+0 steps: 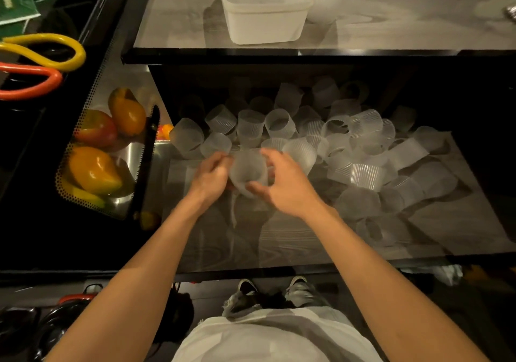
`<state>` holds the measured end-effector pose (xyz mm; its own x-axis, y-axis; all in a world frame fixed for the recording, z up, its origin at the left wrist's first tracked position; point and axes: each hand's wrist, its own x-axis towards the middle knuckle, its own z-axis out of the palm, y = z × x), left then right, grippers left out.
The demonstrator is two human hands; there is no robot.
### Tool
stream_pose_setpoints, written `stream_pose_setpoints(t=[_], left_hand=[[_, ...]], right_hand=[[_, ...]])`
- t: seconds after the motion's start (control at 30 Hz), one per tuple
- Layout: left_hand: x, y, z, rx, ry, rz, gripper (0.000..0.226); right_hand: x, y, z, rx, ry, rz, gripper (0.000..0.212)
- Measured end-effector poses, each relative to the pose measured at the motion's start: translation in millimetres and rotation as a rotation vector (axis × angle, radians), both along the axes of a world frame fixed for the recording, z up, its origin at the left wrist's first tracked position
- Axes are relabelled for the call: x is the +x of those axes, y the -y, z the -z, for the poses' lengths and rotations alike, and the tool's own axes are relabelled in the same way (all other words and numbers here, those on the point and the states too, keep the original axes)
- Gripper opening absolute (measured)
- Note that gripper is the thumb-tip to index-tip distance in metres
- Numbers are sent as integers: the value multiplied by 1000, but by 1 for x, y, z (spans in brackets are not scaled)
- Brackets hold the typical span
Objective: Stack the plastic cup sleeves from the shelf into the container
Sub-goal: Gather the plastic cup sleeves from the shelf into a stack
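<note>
Single head-worn wide-angle view, steeply downward, close above shelf (452, 230)

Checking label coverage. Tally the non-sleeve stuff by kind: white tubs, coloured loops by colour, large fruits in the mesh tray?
White tub: 1
Yellow loop: 1
Orange loop: 1
Large fruits: 3
Total: 6
</note>
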<state>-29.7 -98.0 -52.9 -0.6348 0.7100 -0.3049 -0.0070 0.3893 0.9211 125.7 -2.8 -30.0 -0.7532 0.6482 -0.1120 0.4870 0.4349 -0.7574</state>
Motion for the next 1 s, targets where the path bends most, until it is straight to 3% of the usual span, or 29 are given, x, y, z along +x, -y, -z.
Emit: stream_pose_setpoints(t=[0.17,0.3,0.47,0.7,0.87,0.93,1.0], left_hand=[[10,-45,-52,243,-119,48,16],[30,-73,-63,286,-98,139,20],[48,-82,-43,217,-139,233,24],[53,-79,-31,205,-117,118,18],[53,-76,-18,-35,-239,206,32],[57,-78,-17,-68,-367,123,39],[67,-81,-24,-6,-541,-19,31]], right_hand=[[15,-28,-53,83,-234,188,61],[39,-50,-60,71,-294,265,46],[66,-59,-39,22,-232,270,50],[64,-65,-18,-22,-208,231,57],[64,-66,-7,50,5,158,44],[64,-67,-6,87,85,153,53],[68,-67,-7,88,115,170,63]])
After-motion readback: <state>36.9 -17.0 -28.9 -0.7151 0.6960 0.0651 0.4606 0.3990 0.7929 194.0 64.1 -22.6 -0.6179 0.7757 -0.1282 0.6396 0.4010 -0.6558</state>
